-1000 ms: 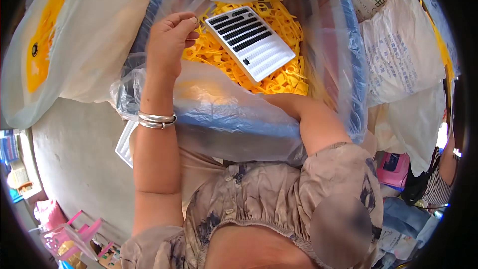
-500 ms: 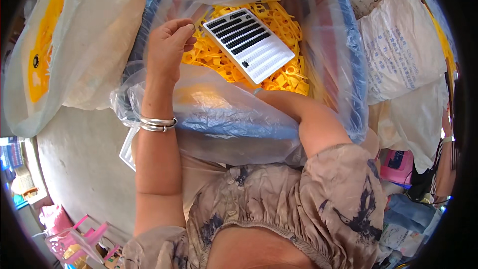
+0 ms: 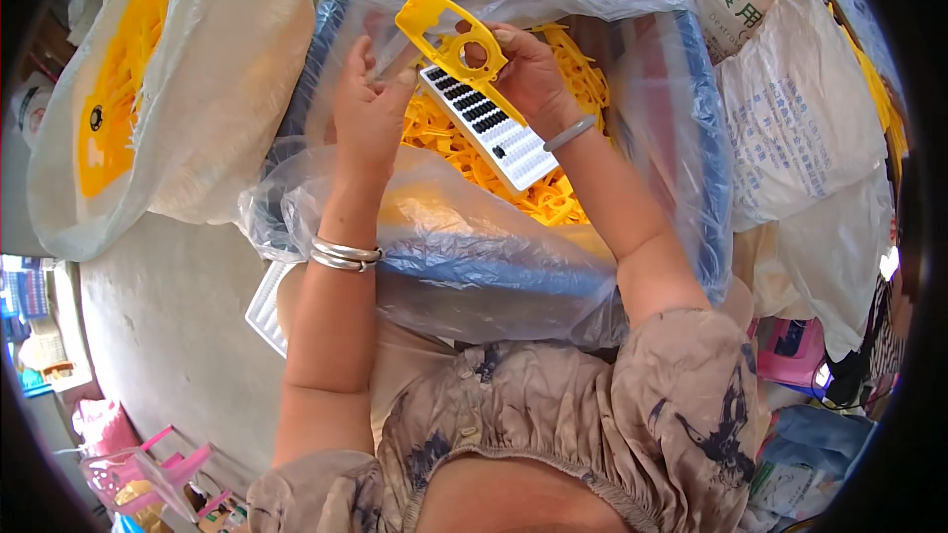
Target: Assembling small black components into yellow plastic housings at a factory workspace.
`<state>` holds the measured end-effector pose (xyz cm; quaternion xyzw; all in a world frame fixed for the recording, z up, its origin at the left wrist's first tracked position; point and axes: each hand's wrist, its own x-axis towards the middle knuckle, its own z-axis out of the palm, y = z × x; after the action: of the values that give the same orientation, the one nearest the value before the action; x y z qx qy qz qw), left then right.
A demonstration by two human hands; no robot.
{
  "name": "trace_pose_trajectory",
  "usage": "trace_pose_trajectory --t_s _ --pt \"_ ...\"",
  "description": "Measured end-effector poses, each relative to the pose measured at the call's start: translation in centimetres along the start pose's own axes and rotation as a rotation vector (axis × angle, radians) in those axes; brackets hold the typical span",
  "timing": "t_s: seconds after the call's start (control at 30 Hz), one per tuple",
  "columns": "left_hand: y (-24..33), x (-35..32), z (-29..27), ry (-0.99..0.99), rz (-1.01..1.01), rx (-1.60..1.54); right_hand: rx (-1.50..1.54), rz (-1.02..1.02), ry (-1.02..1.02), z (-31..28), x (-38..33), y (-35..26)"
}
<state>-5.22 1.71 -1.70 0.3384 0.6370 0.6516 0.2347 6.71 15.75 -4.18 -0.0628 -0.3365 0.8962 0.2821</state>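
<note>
My right hand [image 3: 539, 79] grips a flat yellow plastic part [image 3: 454, 63] with a round hole, a cut-out window and a long strip. It is held up over the crate. Beside it, on the left, my left hand [image 3: 367, 114] is raised with fingers curled and thumb toward them; whatever they pinch is too small to make out. Under both hands a white ridged tray [image 3: 525, 170] lies tilted, carrying rows of small black pieces [image 3: 489, 122]. It rests on a heap of loose yellow plastic parts [image 3: 551, 205], and the yellow part hides some of it.
A blue crate [image 3: 709, 138] lined with a clear plastic bag [image 3: 444, 227] surrounds the heap. At left hangs a whitish sack [image 3: 232, 69] containing yellow parts, one with a black round piece. White sacks [image 3: 790, 109] stand at right. Another white tray [image 3: 267, 311] leans below the crate.
My right hand has come up out of the crate's near side holding the yellow part. My left hand has moved slightly right, and the tray now appears lower in view.
</note>
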Motion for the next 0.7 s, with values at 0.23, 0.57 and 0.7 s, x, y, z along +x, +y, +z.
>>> trace_pose_trajectory --t_s 0.23,0.57,0.7 --pt "1.9 -2.1 0.7 -0.138 0.719 1.139 -0.346 0.19 -0.171 2.8 -1.3 -1.6" --pt "0.5 0.1 -0.6 -0.16 -0.031 -0.264 -1.699 0.195 0.253 -15.5 -0.2 5.9" --pt "-0.1 0.6 -2.3 -0.29 -0.293 -0.569 -1.864 0.353 0.245 -18.8 -3.9 8.3"
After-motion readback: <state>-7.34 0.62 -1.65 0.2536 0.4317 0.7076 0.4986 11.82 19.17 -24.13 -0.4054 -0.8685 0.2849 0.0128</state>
